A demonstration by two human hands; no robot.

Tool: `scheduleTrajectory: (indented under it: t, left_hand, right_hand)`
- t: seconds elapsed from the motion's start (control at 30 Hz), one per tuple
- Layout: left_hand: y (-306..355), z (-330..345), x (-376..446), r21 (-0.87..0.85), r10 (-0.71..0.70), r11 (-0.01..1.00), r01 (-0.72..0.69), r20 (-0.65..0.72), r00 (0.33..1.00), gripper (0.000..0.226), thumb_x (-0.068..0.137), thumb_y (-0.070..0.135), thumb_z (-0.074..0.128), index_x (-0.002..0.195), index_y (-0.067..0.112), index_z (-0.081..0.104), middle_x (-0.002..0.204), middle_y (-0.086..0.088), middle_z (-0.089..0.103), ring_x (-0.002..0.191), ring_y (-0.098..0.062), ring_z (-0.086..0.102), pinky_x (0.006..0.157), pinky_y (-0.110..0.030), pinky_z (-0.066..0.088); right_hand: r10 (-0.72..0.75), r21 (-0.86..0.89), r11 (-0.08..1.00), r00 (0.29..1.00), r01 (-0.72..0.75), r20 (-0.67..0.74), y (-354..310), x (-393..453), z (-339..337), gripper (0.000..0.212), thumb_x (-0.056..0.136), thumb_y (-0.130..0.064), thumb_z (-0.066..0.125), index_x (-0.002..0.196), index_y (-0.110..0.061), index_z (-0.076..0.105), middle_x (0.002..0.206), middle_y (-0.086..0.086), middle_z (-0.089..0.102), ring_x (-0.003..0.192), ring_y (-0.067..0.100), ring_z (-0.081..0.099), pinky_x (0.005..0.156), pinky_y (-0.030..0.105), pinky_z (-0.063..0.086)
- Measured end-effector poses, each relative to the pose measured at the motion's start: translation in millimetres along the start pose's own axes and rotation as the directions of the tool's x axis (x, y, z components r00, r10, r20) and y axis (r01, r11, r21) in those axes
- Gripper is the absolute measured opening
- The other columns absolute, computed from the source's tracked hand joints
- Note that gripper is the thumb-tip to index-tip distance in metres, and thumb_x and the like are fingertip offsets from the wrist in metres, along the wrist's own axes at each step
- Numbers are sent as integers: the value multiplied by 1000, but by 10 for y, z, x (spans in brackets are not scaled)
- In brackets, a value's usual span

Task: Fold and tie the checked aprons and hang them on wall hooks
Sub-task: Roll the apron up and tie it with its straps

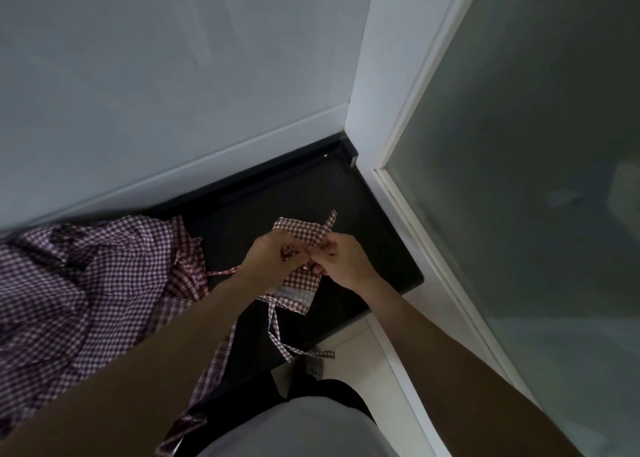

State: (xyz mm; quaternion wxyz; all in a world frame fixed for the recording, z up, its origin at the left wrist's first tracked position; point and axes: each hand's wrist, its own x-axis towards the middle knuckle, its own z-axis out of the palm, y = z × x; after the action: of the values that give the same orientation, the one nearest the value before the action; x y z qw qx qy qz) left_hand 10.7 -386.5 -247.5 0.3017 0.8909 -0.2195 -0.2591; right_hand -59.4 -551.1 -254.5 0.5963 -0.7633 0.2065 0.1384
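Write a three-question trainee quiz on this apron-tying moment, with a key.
1. True or false: both hands pinch the folded apron.
2. The pile of aprons lies on which side of the hands: A left, B right?
3. What dark surface lies under the work?

Key: 1 true, the left hand and right hand meet at its ties. 2 A. 3 the black counter.

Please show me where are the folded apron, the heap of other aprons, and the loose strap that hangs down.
folded apron (300, 230), head view, on the checked cloth just above the hands.
heap of aprons (79, 283), head view, middle of the crumpled pile.
loose strap (277, 332), head view, on the narrow band below the bundle.
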Motion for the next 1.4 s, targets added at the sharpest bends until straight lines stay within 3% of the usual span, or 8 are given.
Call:
scheduleTrajectory:
  t: [0.23,0.4,0.7,0.9,1.13,1.23,1.3,1.4]
  left_hand:
    - [33,-52,85,-14,-57,998,59,124,991,8,91,29,68,99,28,66,91,23,55,81,8,50,70,-7,35]
    - [37,-24,142,-24,-157,987,160,78,984,11,94,29,64,94,19,68,84,13,60,77,-1,56,61,-11,35]
    - [45,59,115,-25,-162,986,164,64,985,20,95,30,65,88,11,66,78,1,59,68,-10,53,58,-20,36]
    - [89,53,100,3,-155,988,155,98,983,14,96,27,62,84,22,59,81,7,55,72,-3,51,60,-18,34]
    - [93,-18,84,-88,-145,983,161,163,976,16,94,30,65,92,14,66,88,2,62,80,-11,58,65,-20,40]
    - [60,-56,48,-73,-79,993,94,190,979,16,89,32,71,94,16,69,93,0,66,83,-9,61,69,-21,45]
    - [48,-33,25,-54,-87,994,97,165,982,15,89,30,71,93,16,69,92,-2,67,79,-10,61,67,-19,47]
    - [30,28,26,-33,-89,995,94,143,986,22,88,30,73,100,11,71,97,-6,68,88,-16,65,70,-17,46]
  right_hand:
    - [-61,-116,991,998,61,6,7,-121,65,48,72,-16,87,113,-12,62,97,-7,71,87,3,69,79,20,57]
    - [-159,-182,975,975,130,-156,19,-194,223,33,80,-13,80,106,-13,61,86,-9,69,78,3,68,76,22,58]
    - [-247,-515,838,967,181,-62,-22,-252,209,28,83,-20,70,107,-16,57,84,-4,63,71,11,60,70,28,54]
    - [-221,-635,760,974,142,-47,-48,-248,165,15,87,-30,64,85,-16,61,72,0,62,64,14,58,63,29,51]
    - [-150,-534,836,989,124,-5,12,-194,39,19,87,-33,64,83,-15,68,72,0,67,63,14,64,64,35,57]
    - [-58,-302,953,997,38,-55,0,-147,-21,28,91,-36,62,85,-9,68,76,9,68,64,13,62,65,34,51]
    - [-8,-154,988,998,-1,-56,-86,-112,-25,28,94,-36,63,97,-9,68,86,5,68,75,9,62,71,27,50]
    - [-25,-160,987,999,22,-20,-203,-38,10,28,92,-36,68,105,-11,68,92,-3,67,82,6,63,72,19,49]
